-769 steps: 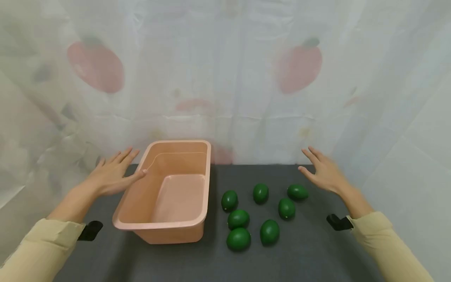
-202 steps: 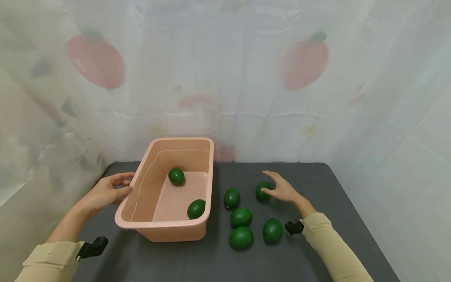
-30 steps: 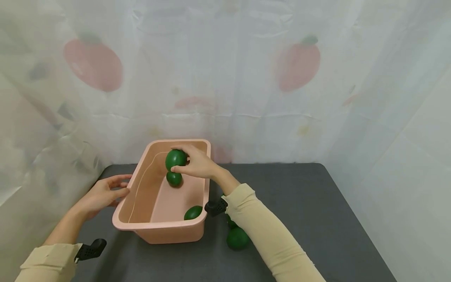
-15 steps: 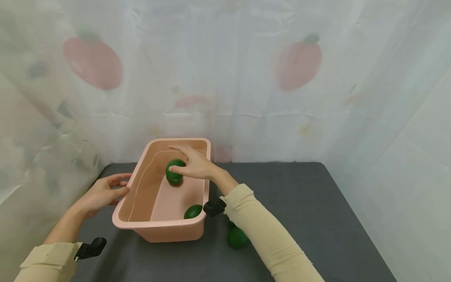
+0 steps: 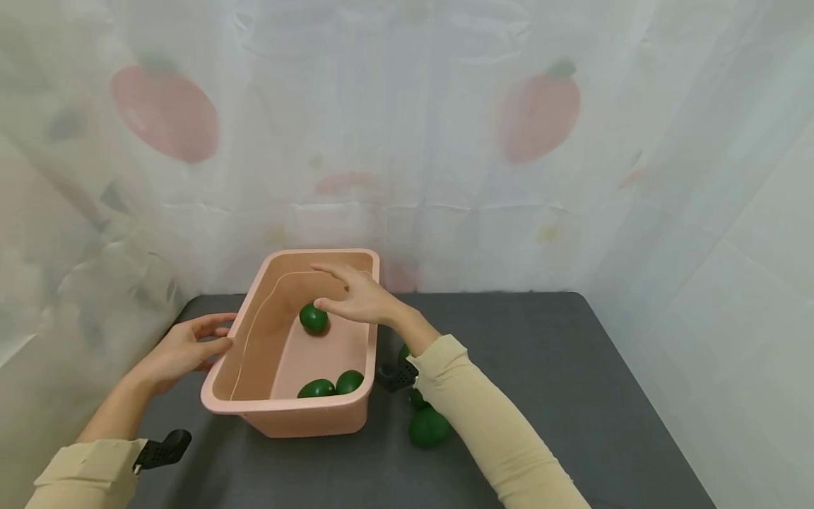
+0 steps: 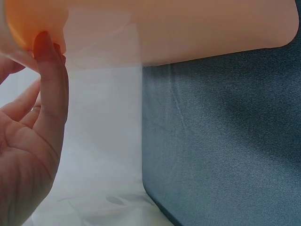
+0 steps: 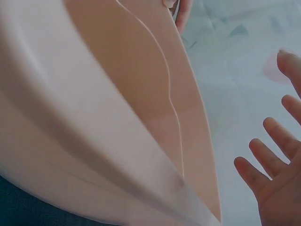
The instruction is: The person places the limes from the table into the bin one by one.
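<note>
Three smooth green avocados (image 5: 314, 318) lie in the glossy pink plastic tub (image 5: 289, 416) near the table's (image 5: 572, 396) left edge. My right hand (image 5: 356, 297) hovers above the tub, fingers spread, empty. My left hand (image 5: 184, 346) rests relaxed against the tub's left wall; the left wrist view shows a fingertip touching it. More avocados (image 5: 429, 428) sit right of the tub; the table's right side is bare dark cloth.
</note>
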